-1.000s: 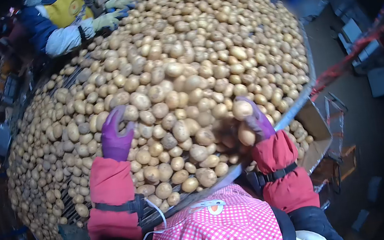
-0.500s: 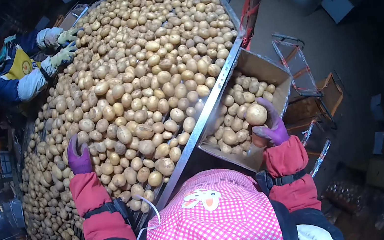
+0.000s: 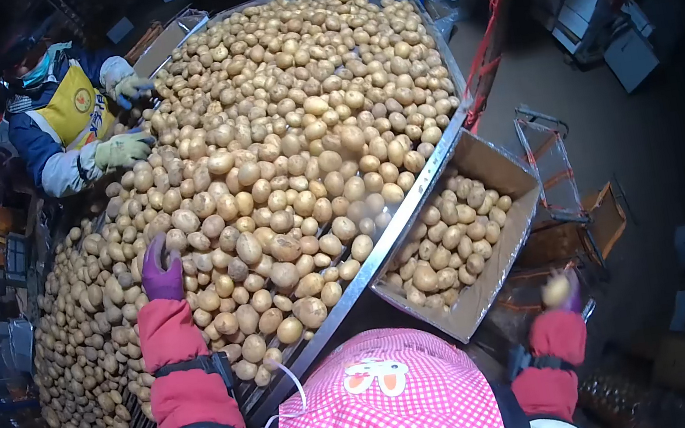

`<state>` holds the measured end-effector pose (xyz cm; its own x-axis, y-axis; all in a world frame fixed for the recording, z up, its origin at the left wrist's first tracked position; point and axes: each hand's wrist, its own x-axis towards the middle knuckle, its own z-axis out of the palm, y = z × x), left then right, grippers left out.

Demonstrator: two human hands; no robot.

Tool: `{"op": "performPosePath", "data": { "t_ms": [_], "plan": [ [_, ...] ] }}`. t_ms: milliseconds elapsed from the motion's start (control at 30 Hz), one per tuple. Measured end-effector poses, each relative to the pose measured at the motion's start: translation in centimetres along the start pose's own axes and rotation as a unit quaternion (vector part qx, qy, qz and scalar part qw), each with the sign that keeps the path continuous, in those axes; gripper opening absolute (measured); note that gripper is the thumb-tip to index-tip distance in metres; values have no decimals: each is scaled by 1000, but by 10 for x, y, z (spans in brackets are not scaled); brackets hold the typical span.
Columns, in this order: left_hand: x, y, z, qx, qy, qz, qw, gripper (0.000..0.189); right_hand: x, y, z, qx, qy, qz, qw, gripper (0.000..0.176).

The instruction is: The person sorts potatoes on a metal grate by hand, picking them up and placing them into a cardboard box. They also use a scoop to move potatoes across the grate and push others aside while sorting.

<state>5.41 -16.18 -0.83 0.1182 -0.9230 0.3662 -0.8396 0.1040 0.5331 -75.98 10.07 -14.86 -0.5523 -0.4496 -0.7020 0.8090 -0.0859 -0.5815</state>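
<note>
My left hand (image 3: 163,276), in a purple glove, rests at the near side of a broad heap of potatoes (image 3: 265,172). Its thumb and fingers are apart, curved beside one potato (image 3: 176,240). Far to the right, my right hand (image 3: 575,293) is closed on a single potato (image 3: 557,292), smeared by motion. That hand is outside the cardboard box (image 3: 497,301), to its right. Several potatoes (image 3: 452,237) lie inside the box, which stands against the metal edge (image 3: 368,268) of the sorting table.
Across the heap, a person in a yellow apron (image 3: 74,108) has gloved hands at the potatoes. A post wrapped in red (image 3: 493,36) rises at the table's corner. Metal frames (image 3: 548,165) and a brown crate (image 3: 605,219) stand right of the box.
My right hand has moved out of the box to the right, carrying the potato. My left hand stays at the heap, fingers still apart. The view has shifted.
</note>
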Motion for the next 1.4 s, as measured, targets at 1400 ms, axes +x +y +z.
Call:
{"op": "performPosePath", "data": {
  "t_ms": [1400],
  "plan": [
    [13,38,-14,-74,25,-93,993,40,-130,349,640,-559,-444,-645,273,39]
  ]
}}
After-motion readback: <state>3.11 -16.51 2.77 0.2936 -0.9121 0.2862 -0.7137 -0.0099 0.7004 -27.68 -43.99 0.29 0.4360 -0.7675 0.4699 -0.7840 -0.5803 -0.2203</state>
